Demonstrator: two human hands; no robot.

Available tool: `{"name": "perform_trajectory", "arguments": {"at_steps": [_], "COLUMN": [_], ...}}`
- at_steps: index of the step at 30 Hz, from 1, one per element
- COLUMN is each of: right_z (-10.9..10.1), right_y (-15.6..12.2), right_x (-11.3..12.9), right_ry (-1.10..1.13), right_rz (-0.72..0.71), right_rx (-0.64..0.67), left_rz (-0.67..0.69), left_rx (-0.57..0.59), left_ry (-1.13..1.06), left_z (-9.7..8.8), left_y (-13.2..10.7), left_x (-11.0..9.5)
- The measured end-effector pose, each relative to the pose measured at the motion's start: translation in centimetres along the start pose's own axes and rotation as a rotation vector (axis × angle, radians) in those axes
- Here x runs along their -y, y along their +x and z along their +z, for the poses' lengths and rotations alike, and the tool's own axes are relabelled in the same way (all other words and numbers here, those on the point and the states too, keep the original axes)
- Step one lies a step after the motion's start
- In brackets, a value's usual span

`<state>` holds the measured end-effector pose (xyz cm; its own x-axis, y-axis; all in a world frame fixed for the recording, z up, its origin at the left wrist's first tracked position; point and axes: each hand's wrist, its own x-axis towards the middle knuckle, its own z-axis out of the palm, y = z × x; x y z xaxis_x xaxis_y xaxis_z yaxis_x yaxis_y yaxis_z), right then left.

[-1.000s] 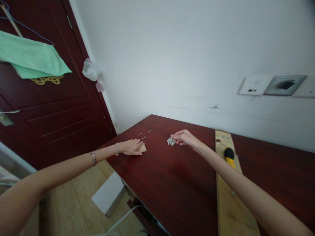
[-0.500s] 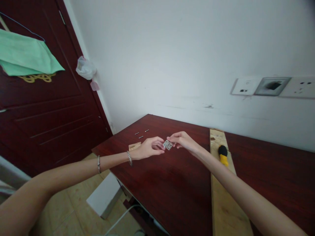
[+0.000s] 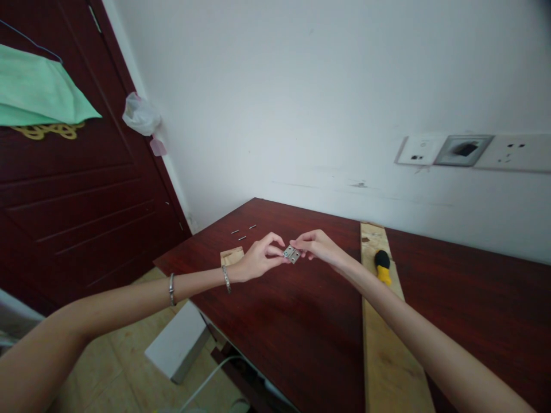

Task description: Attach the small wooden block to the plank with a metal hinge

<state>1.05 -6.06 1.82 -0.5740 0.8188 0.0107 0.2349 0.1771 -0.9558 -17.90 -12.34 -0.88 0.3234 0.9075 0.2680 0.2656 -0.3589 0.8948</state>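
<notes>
A small silver hinge with screw holes is held up over the dark red table. My right hand pinches its right edge between thumb and fingers. From the other side, my left hand has its thumb and a finger closed at the hinge's left edge, with the index finger arched above. Whether a screw is also between the left fingertips is too small to tell. Beyond my left hand lie a few loose screws. A small wooden block is partly hidden behind that hand.
A long wooden board lies across the table at the right, bearing a yellow and black screwdriver. The white wall with sockets rises behind. A white box sits on the floor below the table's left edge.
The left index finger has lifted and arched higher, while the left thumb has come against the hinge. The hinge has tilted slightly. The whole view has shifted a little.
</notes>
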Motion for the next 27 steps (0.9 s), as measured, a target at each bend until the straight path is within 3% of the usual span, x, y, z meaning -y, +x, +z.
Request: {"name": "perform_trajectory", "arguments": {"at_steps": [8, 15, 21, 27], "right_z": [0.4, 0.6, 0.6, 0.5], "right_y": [0.5, 0.5, 1.5, 4.1], "right_x": [-0.3, 0.2, 0.3, -0.1], "right_ry": [-0.106, -0.068, -0.048, -0.077], "right_rz": [-0.051, -0.086, -0.084, -0.072], "right_rx": [-0.017, -0.064, -0.105, -0.094], "left_rz": [0.033, 0.083, 0.025, -0.078], "left_rx": [-0.008, -0.018, -0.055, -0.077], "left_ry": [0.073, -0.069, -0.130, -0.165], "left_z": [-0.4, -0.3, -0.8, -2.5], "left_y": [0.0, 0.2, 0.9, 2.5], "left_x": [0.4, 0.7, 0.2, 0.8]}}
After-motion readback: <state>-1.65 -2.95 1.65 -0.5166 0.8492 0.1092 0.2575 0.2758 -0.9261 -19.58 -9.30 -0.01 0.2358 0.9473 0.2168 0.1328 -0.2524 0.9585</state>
